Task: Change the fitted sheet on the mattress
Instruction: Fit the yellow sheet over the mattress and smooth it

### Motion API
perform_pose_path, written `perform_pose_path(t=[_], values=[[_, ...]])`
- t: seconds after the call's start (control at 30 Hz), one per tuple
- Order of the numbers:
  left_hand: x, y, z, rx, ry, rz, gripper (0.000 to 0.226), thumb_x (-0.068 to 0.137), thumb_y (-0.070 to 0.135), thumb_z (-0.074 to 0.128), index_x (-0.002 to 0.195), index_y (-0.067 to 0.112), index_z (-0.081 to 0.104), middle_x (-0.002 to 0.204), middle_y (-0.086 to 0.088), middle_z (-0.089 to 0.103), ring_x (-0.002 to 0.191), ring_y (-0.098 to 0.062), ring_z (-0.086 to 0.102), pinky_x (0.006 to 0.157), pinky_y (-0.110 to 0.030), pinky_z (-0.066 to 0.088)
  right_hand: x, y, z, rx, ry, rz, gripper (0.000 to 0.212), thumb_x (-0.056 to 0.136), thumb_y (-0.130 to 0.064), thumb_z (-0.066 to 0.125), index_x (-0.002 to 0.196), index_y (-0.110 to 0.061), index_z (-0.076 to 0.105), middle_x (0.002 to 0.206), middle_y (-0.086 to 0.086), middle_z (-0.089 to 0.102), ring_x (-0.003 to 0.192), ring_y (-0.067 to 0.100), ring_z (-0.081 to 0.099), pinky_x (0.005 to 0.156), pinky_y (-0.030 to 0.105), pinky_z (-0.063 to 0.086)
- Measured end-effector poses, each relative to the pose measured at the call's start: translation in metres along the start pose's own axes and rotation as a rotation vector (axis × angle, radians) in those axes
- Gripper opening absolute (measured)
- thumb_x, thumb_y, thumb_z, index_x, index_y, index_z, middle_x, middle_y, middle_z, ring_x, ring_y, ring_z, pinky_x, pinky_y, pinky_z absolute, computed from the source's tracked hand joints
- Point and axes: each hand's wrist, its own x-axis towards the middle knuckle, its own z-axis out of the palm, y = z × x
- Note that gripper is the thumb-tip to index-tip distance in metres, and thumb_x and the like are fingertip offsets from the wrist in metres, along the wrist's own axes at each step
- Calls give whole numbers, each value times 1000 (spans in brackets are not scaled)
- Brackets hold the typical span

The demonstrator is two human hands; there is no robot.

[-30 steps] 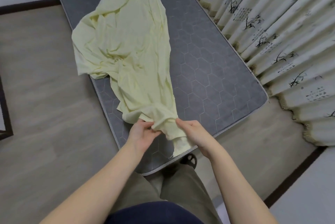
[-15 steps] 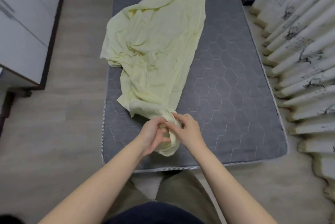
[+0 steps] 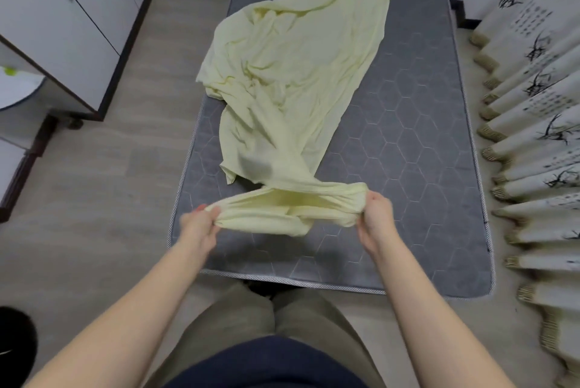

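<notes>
Biggest thing first: the pale wood floor (image 3: 94, 199) fills the whole left side. The grey mattress (image 3: 408, 168) with the hexagon quilting runs from right in front of your legs to the far end of the room. It's bare, with no sheet tucked over any corner that shows. On the right, the cream curtain (image 3: 533, 111) with the inky bamboo print hangs in folds, its hem sitting just beside the mattress's right edge. Far left there's a white cabinet (image 3: 62, 26) with a dark base, well apart from the mattress.

The pale yellow fitted sheet (image 3: 292, 74) lies crumpled lengthwise on top of the mattress, more toward the left side. One fold reaches the left edge about halfway up. Its near end is bunched up and pulled taut between your hands, lifted a bit over the near part of the mattress.

Your left hand (image 3: 201, 224) grips the left end of that bunch near the mattress's left edge, fingers (image 3: 213, 212) curled tight into the fabric. Your right hand (image 3: 375, 221) grips the other end, fingers (image 3: 373, 199) wrapped round the gathered cloth.
</notes>
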Motion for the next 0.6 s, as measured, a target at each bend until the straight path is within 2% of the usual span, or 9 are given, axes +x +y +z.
perform_pose_path(t=[0.07,0.13,0.2,0.27,0.33,0.4,0.43,0.5,0.6], values=[[19,19,-31,-20,74,102,30,89,-17,49,84,12,48,80,-4,49,65,-11,50,53,-22,48,5,-16,-30,-90,62,-43,10,92,-10,56,87,-6,63,78,8,61,66,18,56,58,28,51],[37,43,-69,-81,155,217,33,88,-17,46,85,15,47,80,-3,49,65,-7,49,55,-20,47,7,-32,-74,-623,11,-227,26,81,-43,72,94,-22,65,87,-6,65,75,10,60,71,28,50],[54,63,-111,-118,258,333,31,89,-13,45,92,18,45,82,2,49,67,-4,50,65,-21,48,4,-37,-116,-1285,-127,-278,40,67,-47,82,99,-39,62,91,-17,64,83,7,58,73,27,44],[66,67,-140,-29,276,363,25,92,-3,49,108,15,43,95,-3,55,70,-5,52,69,-24,48,-3,-29,-147,-1620,-86,-180,25,73,-47,76,92,-32,70,84,-7,67,82,17,58,66,30,41],[62,55,-144,226,157,257,26,93,23,61,114,13,49,106,-10,58,72,-11,56,67,-30,49,-11,-15,-163,-1455,111,-186,29,80,-44,58,79,-17,70,79,7,69,79,29,60,58,30,43],[45,29,-132,696,-90,90,53,79,49,72,111,10,61,102,-10,65,79,-23,63,75,-34,52,-26,10,-161,-1025,256,-177,21,87,-26,54,85,-12,71,78,6,66,73,25,60,53,27,51],[33,14,-124,918,-246,35,60,71,51,78,112,10,64,99,-8,68,85,-24,65,81,-32,52,-32,19,-151,-806,266,-102,18,91,-16,52,88,-13,70,73,2,63,69,20,56,49,23,49],[12,-10,-97,1148,-418,64,53,69,35,85,111,8,66,88,1,69,78,-11,64,71,-18,46,-34,31,-124,-535,196,79,23,95,-10,46,82,-18,64,60,0,52,53,16,45,44,19,37],[-6,10,-40,1246,-322,351,39,82,27,75,108,-2,68,95,-14,68,86,-24,65,71,-29,44,-27,21,-88,-378,-17,260,34,102,-15,34,69,-17,43,45,0,46,31,13,41,29,17,27]])
